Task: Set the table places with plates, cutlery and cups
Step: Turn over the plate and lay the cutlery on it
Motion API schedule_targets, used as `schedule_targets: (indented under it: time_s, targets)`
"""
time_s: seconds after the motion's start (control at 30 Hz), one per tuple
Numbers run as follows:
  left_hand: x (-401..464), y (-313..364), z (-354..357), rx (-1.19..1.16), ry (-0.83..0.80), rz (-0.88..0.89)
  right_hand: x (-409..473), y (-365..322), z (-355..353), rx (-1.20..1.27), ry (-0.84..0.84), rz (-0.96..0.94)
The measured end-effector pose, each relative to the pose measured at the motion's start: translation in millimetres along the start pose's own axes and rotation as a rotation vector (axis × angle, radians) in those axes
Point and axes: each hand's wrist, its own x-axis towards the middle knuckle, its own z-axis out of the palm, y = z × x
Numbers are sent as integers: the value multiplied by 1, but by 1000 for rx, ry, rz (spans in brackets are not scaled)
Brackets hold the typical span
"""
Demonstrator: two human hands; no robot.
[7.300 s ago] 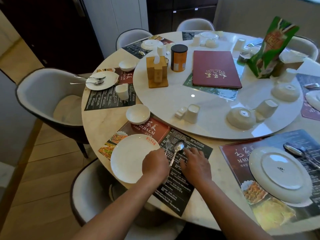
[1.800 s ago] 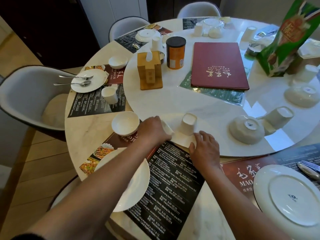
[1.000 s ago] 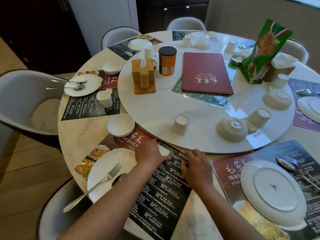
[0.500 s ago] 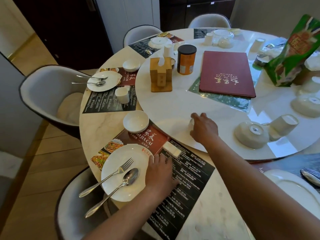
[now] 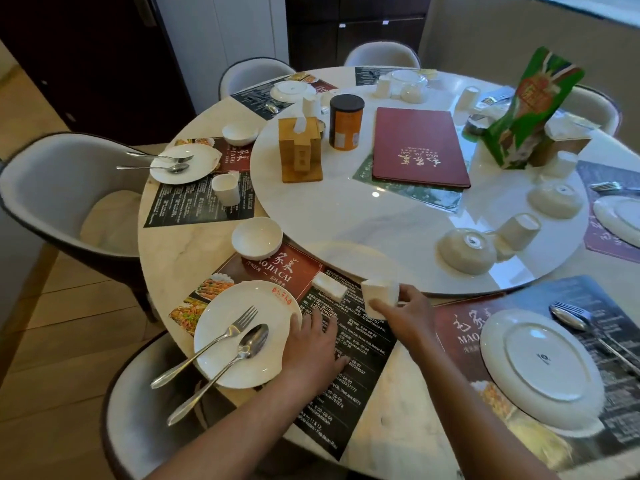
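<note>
Since half a second ago the right hand (image 5: pixel 398 315) has come back from the turntable (image 5: pixel 398 216) with the white cup (image 5: pixel 380 295), which it pinches by the side, thumb and fingers curled round it; whether the cup is already touching the placemat (image 5: pixel 349 368) cannot be told. The left hand (image 5: pixel 313 344) rests spread on that placemat, its thumb side touching the rim of the white plate (image 5: pixel 221 358), where a fork (image 5: pixel 207 348) and a spoon (image 5: pixel 225 365) lie aslant. Taking the plate as landmark, the cup is to its right and a little farther from the person, just right of the small white rest (image 5: pixel 329 288), with the bowl (image 5: pixel 257 238) farther off beyond the plate. The cup seems tilted, so it probably needs righting and setting down beside the rest; the right hand is the one placed to do it.
</note>
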Motion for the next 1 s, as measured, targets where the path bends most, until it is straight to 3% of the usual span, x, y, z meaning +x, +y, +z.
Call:
schedule_targets:
  time_s: [0.3,0.8,1.0]
  targets:
    - [-4,-4,-2,-2,-13,32,-10,13,23,-162,39,-205]
    - [-10,-7,-1,-25,39,64,-20,5,18,-343,-56,-204]
    - [-38,6,-9,-102,126,172,-67,15,-7,-454,105,-234]
